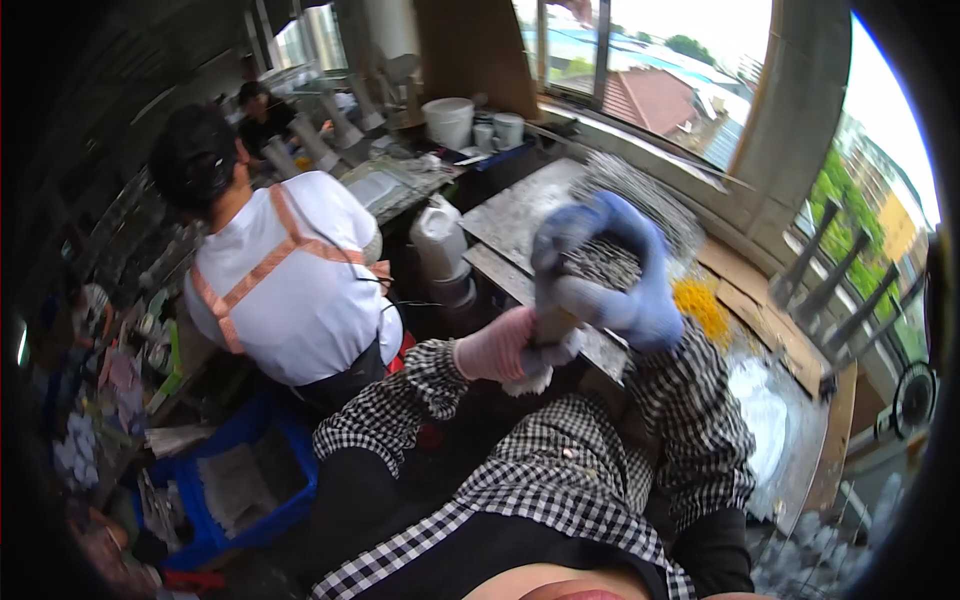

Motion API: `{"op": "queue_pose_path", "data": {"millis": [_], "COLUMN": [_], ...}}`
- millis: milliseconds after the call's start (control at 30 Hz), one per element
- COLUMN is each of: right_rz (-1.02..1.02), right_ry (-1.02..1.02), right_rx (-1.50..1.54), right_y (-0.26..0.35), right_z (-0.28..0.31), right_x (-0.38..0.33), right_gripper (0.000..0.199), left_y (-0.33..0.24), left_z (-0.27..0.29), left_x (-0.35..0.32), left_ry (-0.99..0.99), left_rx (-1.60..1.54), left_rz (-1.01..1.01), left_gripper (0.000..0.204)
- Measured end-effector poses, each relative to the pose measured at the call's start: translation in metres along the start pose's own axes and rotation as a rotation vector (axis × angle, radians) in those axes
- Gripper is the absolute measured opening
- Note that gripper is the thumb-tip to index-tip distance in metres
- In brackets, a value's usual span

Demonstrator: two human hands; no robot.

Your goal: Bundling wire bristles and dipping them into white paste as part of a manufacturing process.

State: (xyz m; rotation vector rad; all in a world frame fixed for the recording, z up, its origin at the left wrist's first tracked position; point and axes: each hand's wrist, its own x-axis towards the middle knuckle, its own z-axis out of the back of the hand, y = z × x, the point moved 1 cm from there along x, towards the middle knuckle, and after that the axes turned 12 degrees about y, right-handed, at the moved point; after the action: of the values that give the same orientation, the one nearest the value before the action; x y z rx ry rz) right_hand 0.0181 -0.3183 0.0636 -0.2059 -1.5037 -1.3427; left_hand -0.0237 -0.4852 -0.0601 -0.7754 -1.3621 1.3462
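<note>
A bundle of thin grey rods (603, 264) is raised before my chest, its rod ends facing up. My right hand (648, 275), in a blue glove, curls around the upper part of the bundle with its fingers closed. Lower down, my left hand (497, 347), in a pink-and-white striped glove, is closed around the bundle's lower part; its fingertips are partly hidden. Behind my right hand, a loose heap of similar thin grey rods (655, 205) lies on the worktable (515, 215) by the window. A pile of small yellow strands (702, 308) sits just right of my right hand.
At left, a person in a white shirt (290, 290) stands close with their back to me. Blue bins (285, 510) holding grey rods are at lower left. White containers (440, 235) stand beyond my left hand. Several grey posts (850, 290) rise along the right sill.
</note>
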Motion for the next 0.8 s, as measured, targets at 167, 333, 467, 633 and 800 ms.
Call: {"op": "queue_pose_path", "data": {"millis": [167,333,467,633,800], "right_rz": [0.029,0.224,0.405,0.401,0.290], "right_ry": [-0.114,-0.350,-0.559,-0.705,-0.586], "right_rx": [-0.231,-0.298,-0.496,-0.552,-0.589], "right_y": [-0.009,-0.042,-0.030,-0.035,-0.033], "right_z": [-0.007,-0.028,-0.024,-0.010,0.026], "right_x": [0.012,0.044,0.056,0.064,0.055], "right_gripper": [0.027,0.024,0.023,0.022,0.042], "left_y": [0.012,0.058,0.059,0.042,0.019], "left_z": [0.018,0.077,0.112,0.086,0.095], "left_x": [0.005,-0.013,0.011,0.033,0.074], "left_ry": [-0.336,-0.729,-0.778,-0.693,-0.598], "left_rx": [0.544,0.895,1.294,1.147,0.959], "left_rz": [-0.185,-0.325,-0.522,-0.539,-0.541], "left_gripper": [0.019,0.042,0.046,0.034,0.020]}}
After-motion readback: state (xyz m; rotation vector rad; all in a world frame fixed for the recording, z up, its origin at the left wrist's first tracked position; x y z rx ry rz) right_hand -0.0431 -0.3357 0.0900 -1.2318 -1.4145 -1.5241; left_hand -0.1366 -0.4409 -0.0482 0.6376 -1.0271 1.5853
